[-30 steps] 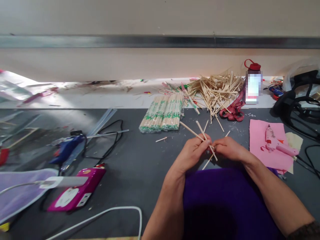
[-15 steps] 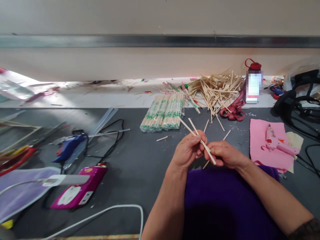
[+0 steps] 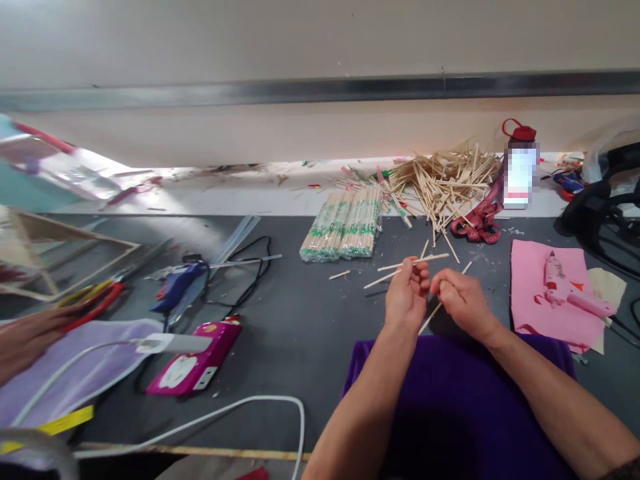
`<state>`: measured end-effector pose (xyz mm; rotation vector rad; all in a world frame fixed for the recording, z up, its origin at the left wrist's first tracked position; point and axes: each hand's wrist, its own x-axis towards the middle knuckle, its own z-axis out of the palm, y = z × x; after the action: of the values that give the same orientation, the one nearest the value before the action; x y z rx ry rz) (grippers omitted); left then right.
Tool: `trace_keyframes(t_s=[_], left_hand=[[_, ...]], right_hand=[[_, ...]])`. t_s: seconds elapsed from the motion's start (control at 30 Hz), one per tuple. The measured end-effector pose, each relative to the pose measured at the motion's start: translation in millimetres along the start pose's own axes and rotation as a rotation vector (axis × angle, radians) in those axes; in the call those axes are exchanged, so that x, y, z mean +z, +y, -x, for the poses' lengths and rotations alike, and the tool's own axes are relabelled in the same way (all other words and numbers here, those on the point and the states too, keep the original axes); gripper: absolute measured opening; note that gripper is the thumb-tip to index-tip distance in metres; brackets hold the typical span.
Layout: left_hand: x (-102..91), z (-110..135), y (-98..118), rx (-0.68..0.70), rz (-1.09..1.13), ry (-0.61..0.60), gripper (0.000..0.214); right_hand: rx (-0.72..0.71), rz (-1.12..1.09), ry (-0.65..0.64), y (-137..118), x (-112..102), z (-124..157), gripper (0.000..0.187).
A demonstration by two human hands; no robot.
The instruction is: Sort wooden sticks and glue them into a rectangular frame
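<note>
My left hand is closed, with two pale wooden chopsticks crossing at its thumb and fingertips and pointing left and right. Beside it, my right hand is curled with its thumb pressed to the fingers; whatever it pinches is hidden. Beneath the right hand, another thin stick lies slantwise on the dark grey table. Two clear-wrapped bundles of chopsticks with green print lie beyond my hands. Behind them is a loose heap of thin sticks.
On the right, a pink glue gun rests on a pink cloth. A red-capped bottle stands behind. To the left are a blue glue gun, a magenta box, a white cable and another person's hand near red-handled pliers.
My hands have drawn apart, and the chopsticks have turned flatter in my left hand. The view has swung left, bringing in another person's hand and a wooden frame at the left.
</note>
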<state>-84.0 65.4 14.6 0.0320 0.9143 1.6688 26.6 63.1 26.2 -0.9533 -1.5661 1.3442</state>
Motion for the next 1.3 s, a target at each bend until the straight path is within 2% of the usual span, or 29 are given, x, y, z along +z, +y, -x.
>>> trace_keyframes(t_s=[0.07,0.13,0.23,0.37,0.5,0.63,0.73,0.8,0.9,0.97,1.03,1.07,1.13,1.23,1.3], left_hand=[[-2.1,-5.0,5.6,0.039,0.014,0.063,0.013],[-3.7,-7.5,9.1,0.046,-0.003,0.064,0.012],[-4.2,-6.5,8.2,0.063,-0.070,0.021,0.015],[-2.7,-2.3,2.2,0.107,-0.170,0.011,0.028],[-1.1,1.2,-1.2,0.141,-0.287,-0.042,0.035],[0.1,4.1,-1.7,0.195,-0.363,-0.062,0.035],[0.2,5.0,-1.1,0.217,-0.405,-0.063,0.034],[-0.4,4.7,-0.6,0.235,-0.432,-0.069,0.032],[-1.9,2.9,0.4,0.231,-0.491,-0.083,0.030],[-3.0,1.5,0.9,0.208,-0.540,-0.104,0.029],[-4.0,0.4,1.3,0.201,-0.591,-0.120,0.028],[-4.4,0.2,1.5,0.207,-0.616,-0.123,0.028],[-4.9,0.3,1.7,0.222,-0.662,-0.127,0.027],[-5.4,1.7,1.4,0.238,-0.713,-0.157,0.025],[-6.2,2.2,0.9,0.247,-0.740,-0.184,0.023]], right_hand=[[-0.015,0.024,-0.080,-0.2,-1.7,1.9,0.018],[0.088,-0.063,-0.118,3.2,-6.8,-0.9,0.020],[0.249,-0.201,-0.043,13.3,-16.8,-10.7,0.024],[0.333,-0.258,0.048,24.0,-21.2,-19.4,0.022],[0.338,-0.249,-0.007,23.7,-17.4,-18.4,0.011],[0.306,-0.249,-0.109,17.4,-17.0,-15.1,0.018],[0.289,-0.277,-0.128,15.6,-18.9,-14.3,0.024],[0.314,-0.310,-0.086,16.8,-21.6,-15.8,0.025],[0.334,-0.340,0.098,19.5,-27.9,-19.9,0.023],[0.250,-0.206,0.220,19.5,-31.7,-21.7,0.022],[0.118,0.035,0.269,18.0,-33.4,-21.6,0.021],[0.061,0.147,0.250,17.0,-33.1,-20.8,0.020],[0.020,0.290,0.119,15.4,-31.2,-18.5,0.020],[0.061,0.336,-0.151,14.7,-28.8,-15.8,0.025],[0.094,0.334,-0.260,15.0,-29.6,-15.5,0.028]])
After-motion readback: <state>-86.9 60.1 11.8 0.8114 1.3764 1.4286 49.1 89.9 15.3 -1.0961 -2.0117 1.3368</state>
